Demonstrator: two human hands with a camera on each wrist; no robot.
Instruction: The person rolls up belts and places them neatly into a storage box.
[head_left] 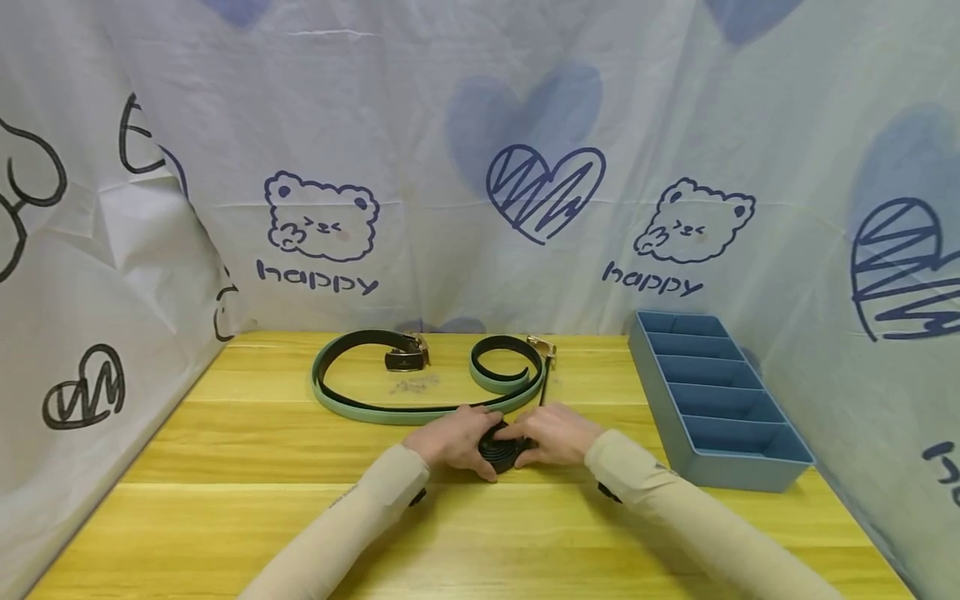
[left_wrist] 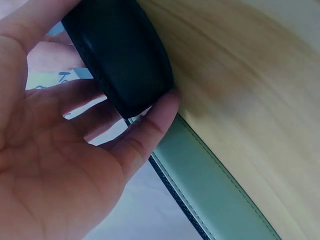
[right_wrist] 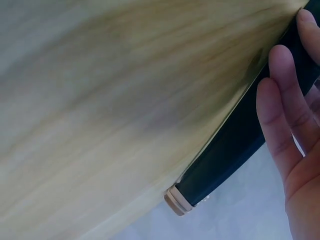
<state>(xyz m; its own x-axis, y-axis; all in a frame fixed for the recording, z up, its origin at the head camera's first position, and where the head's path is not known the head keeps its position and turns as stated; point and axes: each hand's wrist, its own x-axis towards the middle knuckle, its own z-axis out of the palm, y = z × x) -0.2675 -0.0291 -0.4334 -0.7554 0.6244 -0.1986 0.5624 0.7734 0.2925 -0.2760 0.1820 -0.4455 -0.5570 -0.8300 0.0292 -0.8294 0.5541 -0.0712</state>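
Note:
Both hands are on a black belt wound into a coil on the table. My left hand curves round the coil's left side; in the left wrist view its fingers hold the outer turn of the black belt. From the right, my right hand grips the coil, index finger at its top. The uncoiled end of the black belt runs from the right hand to a gold-coloured buckle. Just behind the hands lies a light green belt with a black inner side, its right end curled into a loop.
A blue-grey box with several compartments stands at the right of the wooden table. The green belt's black buckle lies at the back left. A white printed cloth hangs behind and along the sides.

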